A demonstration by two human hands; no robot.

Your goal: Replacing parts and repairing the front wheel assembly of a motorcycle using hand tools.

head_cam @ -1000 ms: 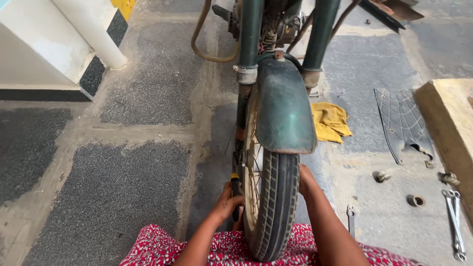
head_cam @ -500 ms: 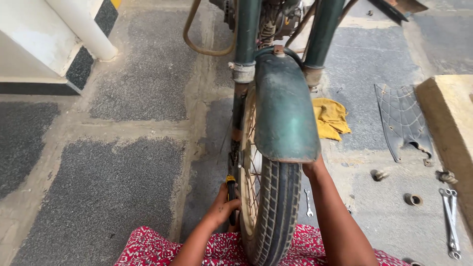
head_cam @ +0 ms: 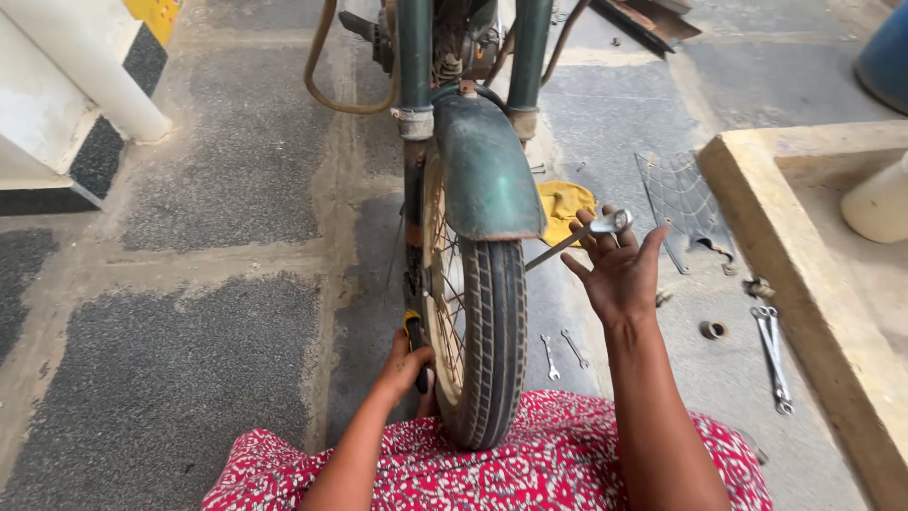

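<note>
two hands work at a motorcycle front wheel seen from above; the left hand is low at the wheel's left side, its fingers wrapped shut around a tool with a black and yellow handle that stands against the lower fork near the axle; the tool's tip is hidden behind the hand and the spokes; the right hand is raised to the right of the tyre, palm up and fingers spread apart, with a silver spanner lying loosely across the fingertips, its ring end by the fingers and its shaft slanting down towards the tyre; whether the thumb presses on it i cannot tell; a green mudguard covers the top of the wheel between the two fork legs; a yellow cloth lies on the paving just behind the spanner; two small spanners lie on the ground beside the tyre, and a larger pair of spanners lies well apart near a concrete kerb; a red patterned garment shows at the bottom edge, touching the tyre.
</note>
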